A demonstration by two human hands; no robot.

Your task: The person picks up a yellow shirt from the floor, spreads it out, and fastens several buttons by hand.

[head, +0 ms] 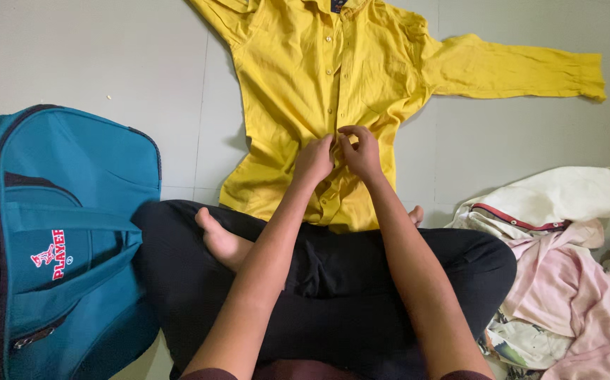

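Head view: yellow shirt [298, 77] under fingertips [343, 135]

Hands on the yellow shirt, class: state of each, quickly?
Left hand: pinched shut on the yellow button-up cotton shirt at its placket.
Right hand: pinched shut on it too.

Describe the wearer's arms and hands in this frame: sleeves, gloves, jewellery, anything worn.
Both forearms are bare from the bottom edge of the frame to the fingertips. The left hand and right hand wear no gloves, and no rings, watch or bracelets are visible. A dark maroon sleeve edge shows at the bottom of each arm. The legs are in black trousers.
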